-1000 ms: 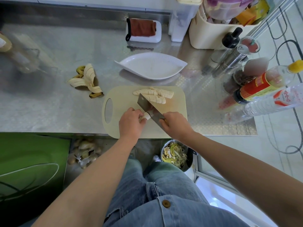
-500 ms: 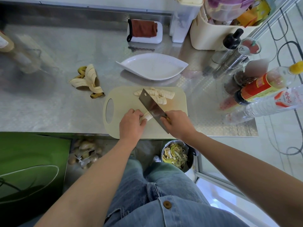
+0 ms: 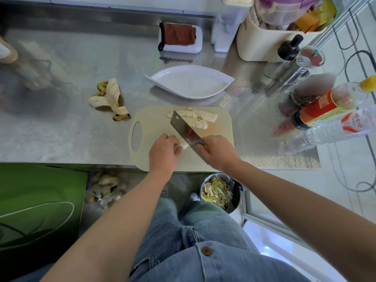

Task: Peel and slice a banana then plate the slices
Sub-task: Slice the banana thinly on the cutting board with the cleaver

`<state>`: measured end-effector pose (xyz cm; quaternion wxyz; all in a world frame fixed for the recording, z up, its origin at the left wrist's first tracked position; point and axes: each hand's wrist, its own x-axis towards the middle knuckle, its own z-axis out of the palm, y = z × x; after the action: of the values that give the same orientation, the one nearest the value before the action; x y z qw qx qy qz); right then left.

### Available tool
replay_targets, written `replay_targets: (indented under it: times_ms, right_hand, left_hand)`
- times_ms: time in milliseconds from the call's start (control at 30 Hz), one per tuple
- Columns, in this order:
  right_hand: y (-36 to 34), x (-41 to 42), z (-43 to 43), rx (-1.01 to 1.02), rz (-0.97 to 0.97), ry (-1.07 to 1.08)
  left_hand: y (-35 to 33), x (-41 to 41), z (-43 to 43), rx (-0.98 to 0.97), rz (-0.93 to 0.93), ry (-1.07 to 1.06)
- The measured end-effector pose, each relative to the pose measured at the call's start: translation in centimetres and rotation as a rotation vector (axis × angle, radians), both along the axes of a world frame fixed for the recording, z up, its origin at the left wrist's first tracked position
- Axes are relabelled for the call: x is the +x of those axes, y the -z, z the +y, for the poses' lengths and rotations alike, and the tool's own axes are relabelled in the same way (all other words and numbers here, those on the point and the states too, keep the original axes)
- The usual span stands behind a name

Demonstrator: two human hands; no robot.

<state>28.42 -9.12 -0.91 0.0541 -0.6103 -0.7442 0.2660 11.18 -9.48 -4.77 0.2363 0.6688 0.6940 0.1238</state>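
A stainless-steel counter [image 3: 61, 135] spans 10 to 2 o'clock; a green panel [image 3: 36, 200] lies at 8 o'clock; pale floor [image 3: 345, 190], perhaps tiled, at 3 o'clock.

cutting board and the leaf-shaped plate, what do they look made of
Cutting board: likely plastic, matte beige, even colour, moulded handle hole. Plate: glazed ceramic or melamine, glossy white with fine ribs; the view cannot settle which.

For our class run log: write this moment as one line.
stage: slicing | left hand: holds banana | right hand: grips knife | slices: on board | plate: no slices
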Motion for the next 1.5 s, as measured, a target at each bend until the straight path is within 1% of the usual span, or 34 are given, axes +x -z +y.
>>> replay_targets:
  times_ms: [233,333,500,833,1000,1133,1333,1500]
  right_hand:
    - [0.23,0.18,-0.58,-0.068,-0.047,-0.004]
    - [0.13,0.20,-0.50,-0.036,-0.037,-0.010]
    - [-0.05,-0.05,-0.36,0.018,0.038,0.006]
    - [-0.07,-0.12,-0.19,-0.001,0.025,-0.008]
    - [0.06,-0.17,-0.40,-0.043,-0.041,-0.034]
    - [0.03,0.00,-0.47,-0.040,-0.050,-0.052]
    - [-0.35,0.10,-0.55,0.021,0.034,-0.013]
    - [-0.13,-0.01,-0.28,0.011,0.016,-0.026]
  left_hand:
    - [0.01,0.10,0.04,-0.007,-0.015,-0.006]
    - [0.05,0.04,-0.01,-0.003,-0.018,-0.007]
    - [0.05,-0.05,-0.02,0.007,-0.017,-0.006]
    - [-0.06,0.01,-0.03,0.005,-0.006,-0.015]
    - [-0.15,0.13,0.05,-0.001,-0.008,-0.018]
    - [-0.25,0.20,-0.04,-0.002,-0.009,-0.022]
    - [-0.19,0.07,-0.05,0.000,-0.004,-0.012]
    - [-0.15,0.08,-0.02,0.004,-0.010,-0.008]
